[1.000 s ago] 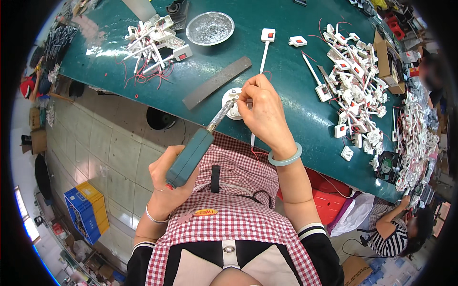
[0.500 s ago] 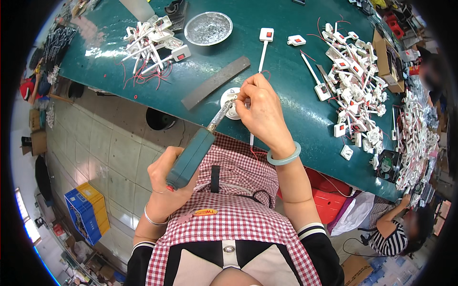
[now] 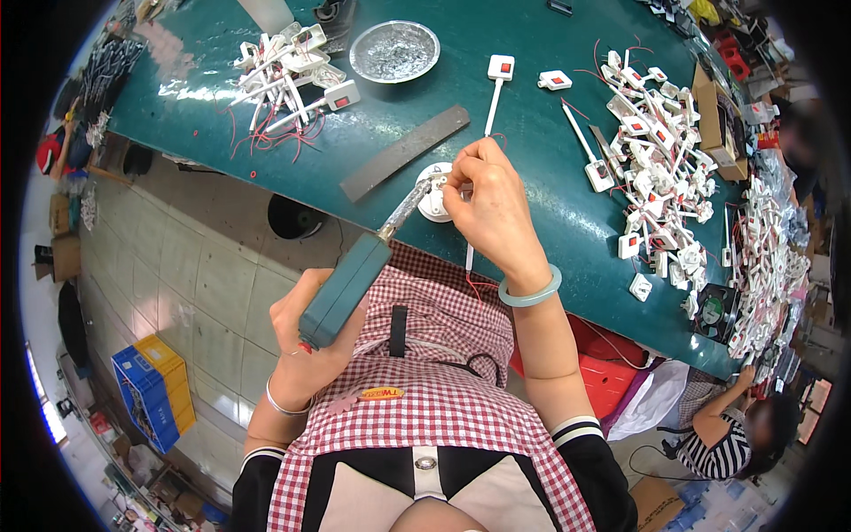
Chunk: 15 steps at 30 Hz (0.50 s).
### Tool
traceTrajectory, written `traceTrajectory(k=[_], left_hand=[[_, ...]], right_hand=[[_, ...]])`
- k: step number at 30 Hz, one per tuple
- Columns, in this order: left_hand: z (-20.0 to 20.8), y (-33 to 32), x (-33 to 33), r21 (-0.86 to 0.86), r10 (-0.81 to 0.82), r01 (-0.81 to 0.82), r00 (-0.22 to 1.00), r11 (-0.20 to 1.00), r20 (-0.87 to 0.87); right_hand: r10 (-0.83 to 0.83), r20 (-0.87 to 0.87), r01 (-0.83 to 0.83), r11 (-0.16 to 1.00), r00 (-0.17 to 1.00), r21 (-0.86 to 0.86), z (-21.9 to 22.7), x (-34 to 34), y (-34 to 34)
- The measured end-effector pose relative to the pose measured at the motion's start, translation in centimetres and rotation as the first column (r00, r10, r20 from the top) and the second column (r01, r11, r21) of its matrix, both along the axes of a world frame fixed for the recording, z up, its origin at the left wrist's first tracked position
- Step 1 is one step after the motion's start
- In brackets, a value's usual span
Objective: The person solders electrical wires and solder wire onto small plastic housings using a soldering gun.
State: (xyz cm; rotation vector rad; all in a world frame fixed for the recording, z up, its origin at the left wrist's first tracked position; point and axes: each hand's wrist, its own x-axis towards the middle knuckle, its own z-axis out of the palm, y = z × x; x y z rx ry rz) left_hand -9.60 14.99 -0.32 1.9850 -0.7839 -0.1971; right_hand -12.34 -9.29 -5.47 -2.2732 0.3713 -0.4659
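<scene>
My left hand (image 3: 306, 359) is wrapped round the green body of a soldering iron (image 3: 346, 288), which slants up and to the right. Its silvery tip reaches a round white plastic part (image 3: 433, 206) lying near the table's front edge. Over that part's right side, my right hand (image 3: 492, 204) is closed in a pinch; what its fingertips hold is hidden. Above the right hand lies a white stem with a square head and red switch (image 3: 501, 68). Below it, a white tube end (image 3: 469, 257) with thin red wires pokes past the table edge.
A dark metal bar (image 3: 403, 152) and a metal bowl (image 3: 394, 53) lie beyond the iron. White switch parts with red wires are heaped at left (image 3: 297, 80) and right (image 3: 660, 151). A cardboard box (image 3: 716, 120) stands far right; another person (image 3: 718, 439) sits at lower right.
The soldering iron and my left hand have shifted slightly down and left in the picture. My right hand stays pinched over the round part. The whole view has moved a little.
</scene>
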Motion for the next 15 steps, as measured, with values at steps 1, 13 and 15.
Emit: traceTrajectory(k=[1,13,15], left_hand=[[-0.07,0.0,0.01,-0.002,0.002,-0.002,1.0,1.0,-0.001],[-0.69,-0.62,0.0,-0.023,0.004,-0.004,1.0,1.0,-0.015],[-0.24,-0.79,-0.07,-0.001,0.007,-0.007,0.999,1.0,-0.05]], right_hand=[[-0.002,-0.009,0.002,1.0,1.0,-0.002,0.0,0.0,0.01],[-0.002,-0.013,0.001,1.0,1.0,-0.008,0.02,0.04,-0.09],[-0.001,-0.018,0.001,1.0,1.0,-0.002,-0.04,0.04,-0.1]])
